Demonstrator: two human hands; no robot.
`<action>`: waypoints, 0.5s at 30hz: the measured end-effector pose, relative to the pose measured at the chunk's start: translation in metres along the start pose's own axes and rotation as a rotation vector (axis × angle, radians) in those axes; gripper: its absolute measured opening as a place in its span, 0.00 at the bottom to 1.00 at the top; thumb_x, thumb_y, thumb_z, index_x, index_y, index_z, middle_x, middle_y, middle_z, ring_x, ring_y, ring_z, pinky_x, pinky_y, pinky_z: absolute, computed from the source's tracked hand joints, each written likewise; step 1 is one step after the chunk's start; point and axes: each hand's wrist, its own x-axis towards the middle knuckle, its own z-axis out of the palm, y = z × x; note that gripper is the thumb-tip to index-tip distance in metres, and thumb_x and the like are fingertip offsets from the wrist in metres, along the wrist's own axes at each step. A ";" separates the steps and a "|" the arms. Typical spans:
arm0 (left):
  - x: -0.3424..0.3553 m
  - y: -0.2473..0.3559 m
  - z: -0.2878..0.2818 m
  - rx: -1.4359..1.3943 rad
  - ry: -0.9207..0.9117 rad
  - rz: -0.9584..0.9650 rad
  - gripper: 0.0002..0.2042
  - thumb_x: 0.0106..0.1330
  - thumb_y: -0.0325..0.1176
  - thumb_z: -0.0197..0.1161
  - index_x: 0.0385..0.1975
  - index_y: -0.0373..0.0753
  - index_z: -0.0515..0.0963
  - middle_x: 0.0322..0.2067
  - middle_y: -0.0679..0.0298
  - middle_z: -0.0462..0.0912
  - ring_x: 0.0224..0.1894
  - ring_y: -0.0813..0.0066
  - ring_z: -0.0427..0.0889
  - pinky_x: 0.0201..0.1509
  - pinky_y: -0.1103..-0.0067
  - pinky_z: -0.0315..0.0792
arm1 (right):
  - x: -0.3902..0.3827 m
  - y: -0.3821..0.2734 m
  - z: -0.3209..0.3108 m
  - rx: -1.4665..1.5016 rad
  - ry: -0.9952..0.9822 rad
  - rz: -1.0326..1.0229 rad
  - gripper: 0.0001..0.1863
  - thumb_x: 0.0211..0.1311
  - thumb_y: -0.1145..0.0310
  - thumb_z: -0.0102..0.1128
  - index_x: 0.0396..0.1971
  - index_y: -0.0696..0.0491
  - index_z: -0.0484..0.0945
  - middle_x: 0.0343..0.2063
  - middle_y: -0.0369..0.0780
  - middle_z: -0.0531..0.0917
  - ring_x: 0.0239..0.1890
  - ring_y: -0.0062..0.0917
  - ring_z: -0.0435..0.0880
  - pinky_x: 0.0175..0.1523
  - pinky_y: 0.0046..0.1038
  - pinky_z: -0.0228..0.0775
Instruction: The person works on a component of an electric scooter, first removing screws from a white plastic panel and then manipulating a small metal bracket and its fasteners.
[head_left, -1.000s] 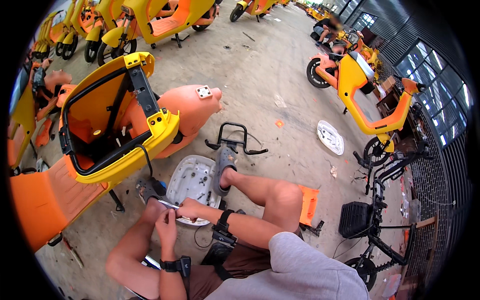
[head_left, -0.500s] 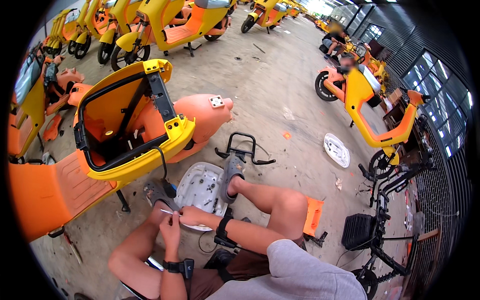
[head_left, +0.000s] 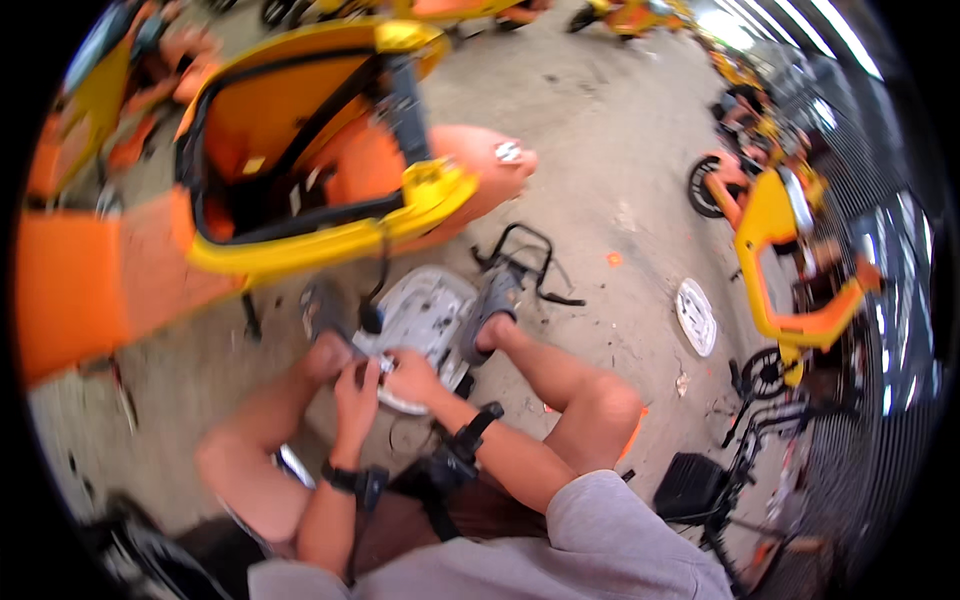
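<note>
Between left hand [head_left: 355, 394] and right hand [head_left: 412, 378], small pale piece [head_left: 387, 366], blurred, pinched by both

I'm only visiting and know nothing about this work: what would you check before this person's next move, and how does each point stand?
1. Both hands visible: ok; left hand and right hand are close together between the shins.
2. Small whitish item at the fingertips secure: cannot tell; blurred.
3. White tray on the floor between the feet: ok.
4. Black cable clear of the tray: cannot tell; its lower end overlaps the tray's edge in this view.
5. Floor clear around the right shoe: not ok; a black metal rack lies beside its toe.
</note>
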 end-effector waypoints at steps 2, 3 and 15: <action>-0.002 -0.001 0.007 -0.108 -0.036 -0.021 0.13 0.70 0.36 0.58 0.42 0.30 0.76 0.36 0.55 0.83 0.39 0.70 0.81 0.45 0.76 0.75 | 0.009 0.048 0.017 0.161 0.145 0.018 0.22 0.51 0.63 0.63 0.44 0.62 0.78 0.28 0.46 0.84 0.29 0.32 0.85 0.32 0.30 0.74; -0.003 -0.002 0.005 -0.049 -0.003 -0.033 0.13 0.69 0.37 0.57 0.42 0.32 0.76 0.36 0.54 0.83 0.38 0.69 0.82 0.45 0.75 0.75 | 0.006 0.029 0.008 0.311 0.065 0.202 0.18 0.53 0.70 0.60 0.43 0.63 0.78 0.28 0.44 0.84 0.27 0.32 0.84 0.31 0.28 0.76; -0.005 -0.019 -0.009 -0.066 -0.112 -0.087 0.16 0.68 0.37 0.56 0.48 0.31 0.74 0.32 0.55 0.83 0.33 0.70 0.82 0.38 0.74 0.74 | 0.009 0.034 0.006 0.740 0.325 0.376 0.22 0.66 0.54 0.47 0.46 0.56 0.78 0.34 0.43 0.85 0.41 0.29 0.81 0.43 0.30 0.68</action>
